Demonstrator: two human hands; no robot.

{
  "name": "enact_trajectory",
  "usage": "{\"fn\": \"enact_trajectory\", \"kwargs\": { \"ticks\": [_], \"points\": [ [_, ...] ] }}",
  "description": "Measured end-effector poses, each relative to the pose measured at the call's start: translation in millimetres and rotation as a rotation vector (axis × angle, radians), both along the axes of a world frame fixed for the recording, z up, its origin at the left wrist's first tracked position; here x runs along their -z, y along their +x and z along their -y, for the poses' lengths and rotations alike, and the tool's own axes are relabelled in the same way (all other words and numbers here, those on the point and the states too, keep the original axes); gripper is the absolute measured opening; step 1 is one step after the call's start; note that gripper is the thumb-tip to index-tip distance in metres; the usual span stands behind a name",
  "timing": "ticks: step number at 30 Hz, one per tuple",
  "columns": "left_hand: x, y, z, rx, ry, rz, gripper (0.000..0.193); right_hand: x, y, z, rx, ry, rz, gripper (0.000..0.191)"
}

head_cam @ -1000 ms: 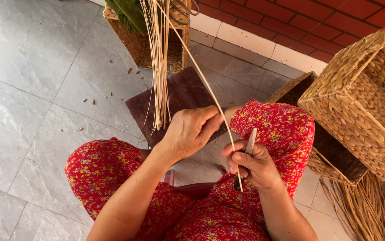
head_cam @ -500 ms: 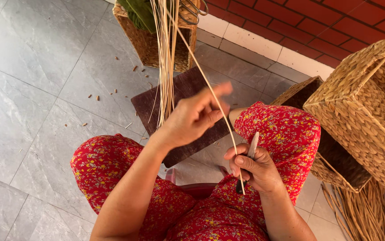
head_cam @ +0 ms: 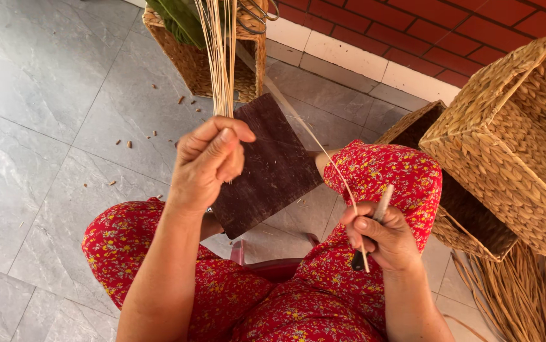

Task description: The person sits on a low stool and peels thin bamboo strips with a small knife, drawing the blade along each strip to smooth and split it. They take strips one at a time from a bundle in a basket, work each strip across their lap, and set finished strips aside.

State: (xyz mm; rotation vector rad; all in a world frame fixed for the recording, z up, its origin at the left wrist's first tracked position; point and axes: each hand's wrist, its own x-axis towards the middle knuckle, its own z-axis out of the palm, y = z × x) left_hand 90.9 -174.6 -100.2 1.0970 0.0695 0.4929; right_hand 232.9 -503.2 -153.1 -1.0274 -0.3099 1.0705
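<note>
My left hand [head_cam: 208,163] is raised over my lap and pinches a bundle of thin pale reed strands [head_cam: 217,57] that rises toward the top of the view. My right hand [head_cam: 379,235] rests by my right knee, closed on a small knife [head_cam: 374,221] with a dark handle and a pale blade, and on one long reed strand [head_cam: 311,136] that runs up and left from it. A dark brown board [head_cam: 273,166] lies between my knees. I sit in red flowered trousers.
A woven basket [head_cam: 190,60] with green material and scissors [head_cam: 257,16] stands ahead. Large woven baskets [head_cam: 514,145] are stacked at the right, with a pile of dry reed [head_cam: 514,297] below them. Grey floor tiles [head_cam: 38,114] lie left, a red brick wall behind.
My left hand has lifted up and to the left along the reed bundle. The right hand has stayed by the knee with the knife and strand.
</note>
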Motion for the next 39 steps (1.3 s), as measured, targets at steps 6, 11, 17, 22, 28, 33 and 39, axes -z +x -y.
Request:
{"fn": "enact_trajectory", "kwargs": {
  "ticks": [6,11,17,22,28,33,39],
  "points": [
    [-11,12,54,-0.190,1.272,0.028,0.020,9,-14,-30,0.021,-0.063,-0.049,0.020],
    [-33,13,81,-0.034,1.316,0.103,0.031,9,-11,-40,0.116,-0.078,-0.049,0.017],
    [-48,2,82,-0.021,1.002,0.233,0.017,0,-11,-45,0.153,-0.050,-0.039,0.017],
    [-27,4,96,0.282,0.498,0.007,0.018,-16,-9,-53,0.110,-0.012,0.024,0.033],
    [6,0,96,0.472,0.013,-0.070,0.033,-29,-7,-59,-0.095,-0.027,0.061,0.041],
    [22,2,92,0.569,-0.059,-0.147,0.031,-17,-8,-57,-0.215,-0.031,0.226,0.039],
    [28,8,94,0.653,-0.111,-0.312,0.025,1,0,-56,-0.045,-0.073,0.139,0.026]
  ]
}}
